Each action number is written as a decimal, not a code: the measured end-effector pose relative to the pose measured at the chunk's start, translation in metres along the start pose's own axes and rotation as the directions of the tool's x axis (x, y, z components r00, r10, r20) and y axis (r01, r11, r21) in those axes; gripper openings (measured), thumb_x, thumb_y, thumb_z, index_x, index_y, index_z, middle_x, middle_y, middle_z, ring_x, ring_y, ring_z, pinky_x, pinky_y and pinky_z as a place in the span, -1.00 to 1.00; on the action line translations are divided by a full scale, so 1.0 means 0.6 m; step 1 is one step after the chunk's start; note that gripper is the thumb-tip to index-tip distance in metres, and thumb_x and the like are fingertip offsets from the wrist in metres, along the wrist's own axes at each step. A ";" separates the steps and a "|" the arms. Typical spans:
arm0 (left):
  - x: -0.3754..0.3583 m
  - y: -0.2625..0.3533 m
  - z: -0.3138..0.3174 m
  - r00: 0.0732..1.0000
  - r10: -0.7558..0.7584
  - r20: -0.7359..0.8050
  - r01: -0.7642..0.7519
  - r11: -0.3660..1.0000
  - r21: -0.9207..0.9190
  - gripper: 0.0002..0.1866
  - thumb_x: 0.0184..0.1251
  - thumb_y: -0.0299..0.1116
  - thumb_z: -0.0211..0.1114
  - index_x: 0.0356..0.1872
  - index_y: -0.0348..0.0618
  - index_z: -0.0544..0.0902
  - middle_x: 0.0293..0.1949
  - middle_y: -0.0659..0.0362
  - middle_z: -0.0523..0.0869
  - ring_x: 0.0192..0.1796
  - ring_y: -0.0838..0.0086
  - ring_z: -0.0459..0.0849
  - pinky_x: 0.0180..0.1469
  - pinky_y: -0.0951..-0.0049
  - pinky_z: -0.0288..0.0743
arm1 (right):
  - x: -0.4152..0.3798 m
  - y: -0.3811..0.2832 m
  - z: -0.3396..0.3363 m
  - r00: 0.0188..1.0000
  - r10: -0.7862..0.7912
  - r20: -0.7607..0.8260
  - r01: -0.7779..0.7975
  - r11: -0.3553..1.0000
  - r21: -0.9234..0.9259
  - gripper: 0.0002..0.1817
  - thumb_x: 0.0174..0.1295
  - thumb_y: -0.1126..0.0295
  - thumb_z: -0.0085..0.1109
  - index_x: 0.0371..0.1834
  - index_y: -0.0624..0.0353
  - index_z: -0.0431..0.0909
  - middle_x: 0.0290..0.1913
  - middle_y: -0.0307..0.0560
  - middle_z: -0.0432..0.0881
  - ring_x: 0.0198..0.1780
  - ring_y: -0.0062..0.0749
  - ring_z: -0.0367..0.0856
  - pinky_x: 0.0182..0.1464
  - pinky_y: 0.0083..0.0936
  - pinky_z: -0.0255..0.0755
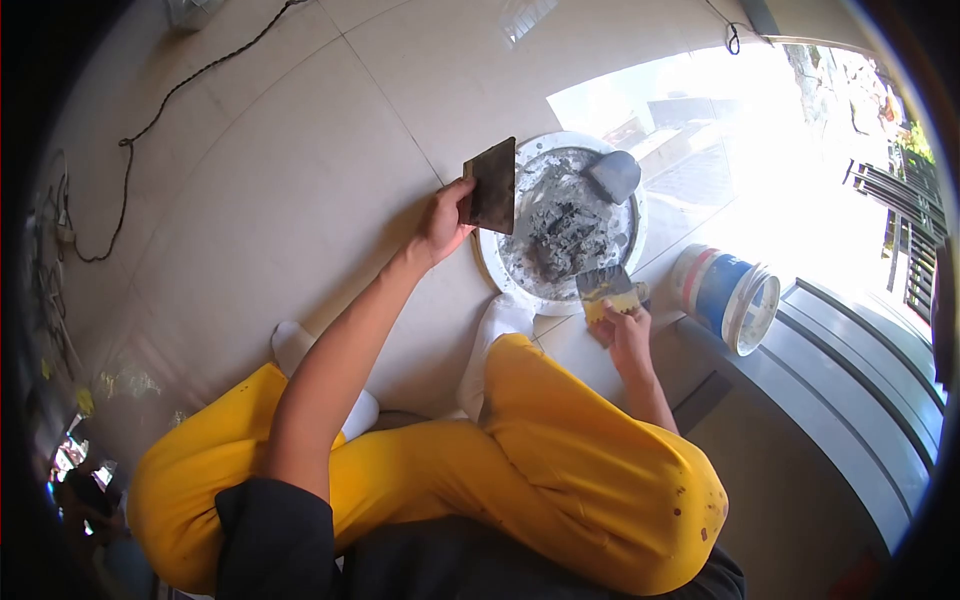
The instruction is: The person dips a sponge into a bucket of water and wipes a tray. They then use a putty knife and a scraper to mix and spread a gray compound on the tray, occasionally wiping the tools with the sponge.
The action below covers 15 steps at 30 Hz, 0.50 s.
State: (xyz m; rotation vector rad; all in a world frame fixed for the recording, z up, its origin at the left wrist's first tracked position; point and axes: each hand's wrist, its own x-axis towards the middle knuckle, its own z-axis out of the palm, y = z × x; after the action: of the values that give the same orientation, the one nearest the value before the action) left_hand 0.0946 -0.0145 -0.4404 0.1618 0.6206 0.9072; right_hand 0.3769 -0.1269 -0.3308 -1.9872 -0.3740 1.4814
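Note:
My left hand (447,222) is closed on the edge of a dark rectangular plate (492,188), held up at the left side of a round white tray (487,258). In my right hand (624,330) is a putty knife (603,288) with a wide dark blade and a yellowish part by my fingers. Its blade overlaps the tray's lower right rim in this view. Grey, lumpy paste (565,235) is heaped in the middle of the tray and smeared around it. A grey, rounded slab-like piece (615,177) lies at the tray's upper right.
A white and blue bucket (725,295) lies tilted right of the tray, beside grey ridged metal rails (840,350). My socked foot (508,316) is close to the tray's near rim. A dark cord (190,90) runs over the tiled floor (300,150) at left. Bright sunlight falls at upper right.

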 end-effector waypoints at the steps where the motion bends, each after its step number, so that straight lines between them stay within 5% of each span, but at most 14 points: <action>1: -0.002 0.001 0.001 1.000 -0.003 -0.004 0.003 1.000 0.002 -0.50 0.47 -0.20 -0.29 0.23 -0.39 0.27 0.11 -0.01 0.52 0.22 0.29 0.46 0.28 0.32 0.27 | 0.001 0.024 0.005 0.995 0.102 -0.021 -0.100 0.992 0.075 -0.73 0.16 0.54 0.10 -0.05 0.30 0.46 -0.14 -0.05 0.58 -0.18 -0.24 0.61 -0.14 -0.29 0.54; 3: -0.001 0.004 0.005 0.999 -0.030 -0.014 0.030 0.999 -0.012 -0.49 0.47 -0.20 -0.29 0.22 -0.42 0.27 0.12 -0.03 0.52 0.22 0.29 0.45 0.30 0.32 0.25 | 0.020 0.073 0.018 0.965 0.262 -0.016 -0.254 0.947 0.198 -0.71 0.15 0.58 0.09 -0.03 0.29 0.42 -0.09 -0.04 0.53 -0.08 -0.20 0.56 -0.09 -0.21 0.53; 4: 0.002 0.004 0.005 0.999 -0.033 -0.012 0.033 0.999 -0.007 -0.49 0.47 -0.20 -0.29 0.22 -0.42 0.27 0.12 -0.03 0.52 0.22 0.29 0.45 0.30 0.32 0.25 | 0.021 0.063 0.041 0.970 0.244 0.012 -0.238 0.934 0.267 -0.76 0.14 0.58 0.11 -0.11 0.28 0.45 -0.20 -0.08 0.55 -0.21 -0.28 0.58 -0.15 -0.29 0.55; 8: -0.001 0.003 0.001 1.000 -0.023 -0.002 0.023 0.999 0.031 -0.48 0.46 -0.18 -0.26 0.22 -0.42 0.28 0.12 -0.04 0.51 0.22 0.27 0.45 0.30 0.31 0.25 | 0.067 -0.029 0.064 0.996 0.084 0.032 -0.087 0.991 0.104 -0.93 0.12 0.56 0.14 -0.39 0.35 0.49 -0.49 -0.18 0.51 -0.53 -0.49 0.53 -0.40 -0.53 0.58; 11: -0.001 0.002 0.003 1.000 -0.016 -0.003 0.016 0.999 0.040 -0.48 0.45 -0.17 -0.24 0.22 -0.42 0.28 0.13 -0.05 0.51 0.23 0.25 0.44 0.30 0.30 0.25 | 0.063 -0.068 0.071 1.000 -0.027 -0.015 0.026 0.996 -0.087 -0.88 0.10 0.54 0.13 -0.34 0.40 0.51 -0.51 -0.15 0.50 -0.52 -0.46 0.53 -0.40 -0.50 0.57; 13: -0.002 0.001 0.003 1.000 -0.012 -0.008 0.012 0.999 0.038 -0.47 0.44 -0.16 -0.23 0.22 -0.42 0.28 0.13 -0.05 0.51 0.23 0.25 0.44 0.30 0.29 0.26 | 0.051 -0.088 0.081 0.906 -0.402 0.134 0.401 0.715 -0.573 -0.87 0.08 0.53 0.11 -0.34 0.38 0.56 -0.40 -0.07 0.55 -0.49 -0.33 0.57 -0.38 -0.48 0.58; 14: -0.003 0.002 0.005 1.000 -0.005 -0.016 0.006 0.999 0.039 -0.47 0.44 -0.16 -0.23 0.22 -0.41 0.28 0.13 -0.05 0.50 0.24 0.24 0.43 0.30 0.29 0.26 | 0.039 -0.093 0.099 0.908 -0.398 0.132 0.397 0.714 -0.576 -0.87 0.08 0.53 0.11 -0.34 0.38 0.56 -0.40 -0.07 0.55 -0.49 -0.33 0.57 -0.38 -0.48 0.58; 15: -0.003 0.003 0.007 1.000 0.000 -0.022 0.001 0.999 0.044 -0.47 0.44 -0.16 -0.22 0.22 -0.41 0.28 0.14 -0.05 0.50 0.24 0.24 0.43 0.30 0.28 0.26 | 0.026 -0.091 0.128 0.784 -0.571 0.245 0.486 0.319 -0.814 -0.84 0.06 0.55 0.06 -0.31 0.33 0.57 -0.28 -0.05 0.56 -0.41 -0.24 0.59 -0.34 -0.43 0.56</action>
State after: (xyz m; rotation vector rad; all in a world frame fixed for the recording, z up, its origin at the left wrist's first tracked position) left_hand 0.0948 -0.0145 -0.4356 0.1910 0.6610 0.8961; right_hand 0.3178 -0.0525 -0.3214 -2.2169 -1.8529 0.7547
